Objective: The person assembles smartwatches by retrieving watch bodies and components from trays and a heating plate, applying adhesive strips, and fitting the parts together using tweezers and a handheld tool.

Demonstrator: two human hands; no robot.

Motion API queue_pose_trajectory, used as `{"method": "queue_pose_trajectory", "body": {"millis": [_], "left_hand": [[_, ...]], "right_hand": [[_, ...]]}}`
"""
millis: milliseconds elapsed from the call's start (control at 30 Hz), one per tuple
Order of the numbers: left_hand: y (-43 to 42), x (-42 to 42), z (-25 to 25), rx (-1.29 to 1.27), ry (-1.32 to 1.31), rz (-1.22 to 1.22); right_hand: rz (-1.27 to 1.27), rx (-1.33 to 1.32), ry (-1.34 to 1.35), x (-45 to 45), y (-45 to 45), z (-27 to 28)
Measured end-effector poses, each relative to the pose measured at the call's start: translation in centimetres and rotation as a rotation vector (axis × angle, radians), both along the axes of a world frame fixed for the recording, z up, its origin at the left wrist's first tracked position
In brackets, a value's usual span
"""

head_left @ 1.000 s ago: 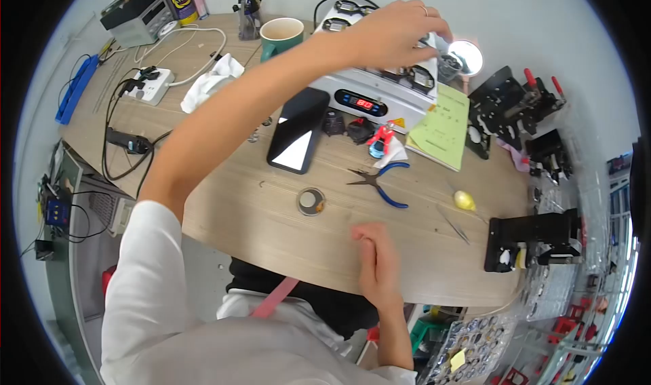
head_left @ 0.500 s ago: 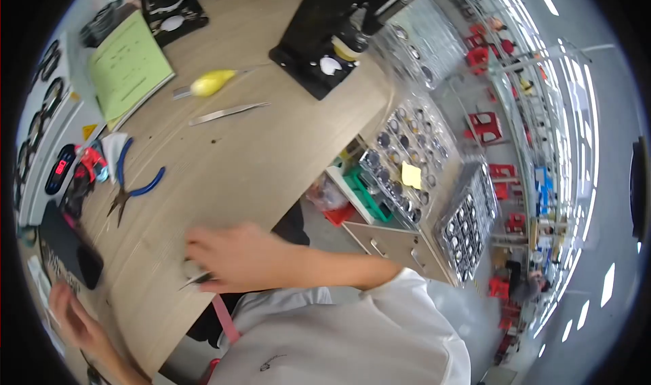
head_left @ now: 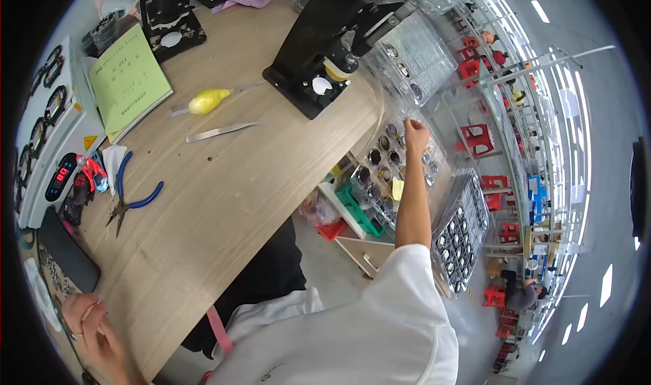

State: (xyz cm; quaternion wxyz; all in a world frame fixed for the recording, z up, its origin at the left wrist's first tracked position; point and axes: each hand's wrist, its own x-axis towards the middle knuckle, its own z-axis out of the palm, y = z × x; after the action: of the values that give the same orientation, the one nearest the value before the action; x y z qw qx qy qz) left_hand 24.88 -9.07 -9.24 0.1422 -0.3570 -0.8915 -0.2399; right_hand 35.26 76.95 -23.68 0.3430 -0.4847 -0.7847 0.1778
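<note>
Over a clear tray of round watch parts (head_left: 384,143), my right hand (head_left: 416,135) is closed with its fingertips together; what they hold, if anything, is too small to make out. A yellow square note (head_left: 397,189) lies on the tray, below that hand. My left hand (head_left: 91,324) rests at the lower left of the wooden table (head_left: 224,202), near the black phone (head_left: 68,249). Its fingers are loosely curled and apart, with nothing visible between them. Blue-handled pliers (head_left: 132,200), metal tweezers (head_left: 224,131) and a yellow blower (head_left: 209,101) lie on the table.
A black press (head_left: 308,52) stands at the table's far edge. On the left are a green notebook (head_left: 129,80) and a white heater (head_left: 68,141) with a red display. Another tray of parts (head_left: 461,232) sits beyond the right arm. A person (head_left: 522,297) is far off at right.
The view has swung to the right. My right hand has moved off the table and out to the tray of parts. My left hand has left the heater and come down to the lower left.
</note>
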Motion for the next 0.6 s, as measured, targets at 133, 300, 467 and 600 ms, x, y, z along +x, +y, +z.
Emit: {"method": "queue_pose_trajectory", "body": {"millis": [133, 300, 467, 600], "left_hand": [[-0.3, -0.1, -0.1, -0.017, 0.004, -0.039], [-2.0, -1.6, -2.8, 0.018, -0.009, -0.145], [0.0, -2.3, -3.1, 0.038, -0.044, -0.181], [1.8, -2.3, -3.3, 0.075, -0.134, -0.203]], "right_hand": [[-0.093, 0.101, -0.202, -0.4, 0.7, -0.1], [-0.075, 0.18, 0.076, 6.2, -3.8, 2.1], [-0.027, 0.274, -0.044, 15.8, -12.0, 11.9], [-0.252, 0.233, -0.17, 25.6, -3.3, 14.4]]}}
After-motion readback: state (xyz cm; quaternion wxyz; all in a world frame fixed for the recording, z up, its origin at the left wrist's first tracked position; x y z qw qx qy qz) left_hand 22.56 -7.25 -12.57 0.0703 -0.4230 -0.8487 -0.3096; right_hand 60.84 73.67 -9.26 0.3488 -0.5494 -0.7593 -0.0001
